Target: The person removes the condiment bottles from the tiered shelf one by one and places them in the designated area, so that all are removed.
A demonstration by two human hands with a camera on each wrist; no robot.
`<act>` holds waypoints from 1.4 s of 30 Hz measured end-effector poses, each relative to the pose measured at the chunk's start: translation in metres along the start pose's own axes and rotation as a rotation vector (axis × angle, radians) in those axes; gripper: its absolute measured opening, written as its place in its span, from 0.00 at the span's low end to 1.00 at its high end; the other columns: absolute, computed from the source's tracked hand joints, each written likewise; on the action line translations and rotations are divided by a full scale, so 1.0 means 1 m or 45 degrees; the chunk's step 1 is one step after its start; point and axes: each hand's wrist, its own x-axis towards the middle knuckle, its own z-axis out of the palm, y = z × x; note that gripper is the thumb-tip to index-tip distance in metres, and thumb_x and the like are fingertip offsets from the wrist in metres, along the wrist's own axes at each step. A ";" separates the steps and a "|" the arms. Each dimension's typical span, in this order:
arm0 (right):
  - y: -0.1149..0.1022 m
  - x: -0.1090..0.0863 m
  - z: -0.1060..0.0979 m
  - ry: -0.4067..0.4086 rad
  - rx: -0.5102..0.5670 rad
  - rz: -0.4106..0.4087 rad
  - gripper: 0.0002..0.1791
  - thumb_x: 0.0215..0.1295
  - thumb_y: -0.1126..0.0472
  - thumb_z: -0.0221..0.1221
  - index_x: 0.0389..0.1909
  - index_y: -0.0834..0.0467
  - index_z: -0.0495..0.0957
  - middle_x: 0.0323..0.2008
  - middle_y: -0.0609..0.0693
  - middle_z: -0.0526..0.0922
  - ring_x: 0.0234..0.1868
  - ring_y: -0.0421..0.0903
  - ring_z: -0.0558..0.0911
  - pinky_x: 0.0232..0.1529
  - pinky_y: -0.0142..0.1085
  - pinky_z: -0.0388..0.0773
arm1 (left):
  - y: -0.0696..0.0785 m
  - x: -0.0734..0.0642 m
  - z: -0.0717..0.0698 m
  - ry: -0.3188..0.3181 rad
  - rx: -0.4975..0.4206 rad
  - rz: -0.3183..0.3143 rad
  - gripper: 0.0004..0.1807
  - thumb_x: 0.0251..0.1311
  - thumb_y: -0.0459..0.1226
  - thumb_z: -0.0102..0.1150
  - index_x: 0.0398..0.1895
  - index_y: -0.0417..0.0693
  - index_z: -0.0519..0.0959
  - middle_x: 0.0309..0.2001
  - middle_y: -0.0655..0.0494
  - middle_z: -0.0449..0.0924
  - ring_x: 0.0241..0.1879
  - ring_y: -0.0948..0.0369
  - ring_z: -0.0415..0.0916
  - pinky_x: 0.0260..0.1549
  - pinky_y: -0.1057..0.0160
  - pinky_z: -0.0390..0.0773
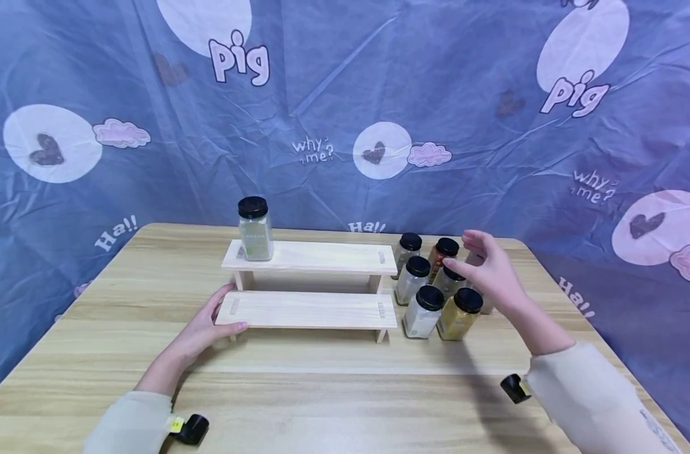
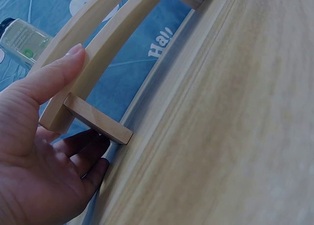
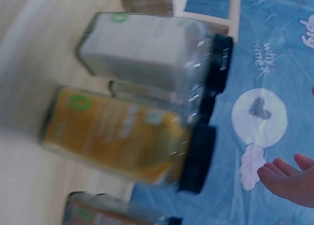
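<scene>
My left hand (image 1: 199, 329) grips the left end of the lower tier of a two-step wooden rack (image 1: 311, 310). In the left wrist view, the thumb lies over the board and the fingers curl under it beside a short leg (image 2: 100, 121). One spice jar (image 1: 257, 236) with a black lid and pale contents stands at the left of the upper tier. My right hand (image 1: 492, 271) hovers over the right side of a group of black-lidded spice jars, thumb and fingers apart. Among them are a yellow-filled jar (image 1: 457, 320), a white-filled jar (image 1: 421, 320) and a reddish jar (image 1: 435, 260).
The jar group stands just right of the rack on a wood-grain table (image 1: 299, 391). A blue printed cloth (image 1: 322, 82) hangs behind the table and along its right side. My right hand partly covers the rightmost jars.
</scene>
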 end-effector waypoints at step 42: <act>-0.083 0.040 0.151 -0.164 0.359 -0.074 0.36 0.46 0.59 0.64 0.56 0.63 0.59 0.53 0.56 0.65 0.54 0.50 0.64 0.54 0.39 0.59 | -0.002 -0.001 0.001 0.017 0.029 0.002 0.49 0.44 0.35 0.63 0.66 0.47 0.43 0.56 0.37 0.56 0.52 0.47 0.59 0.50 0.50 0.56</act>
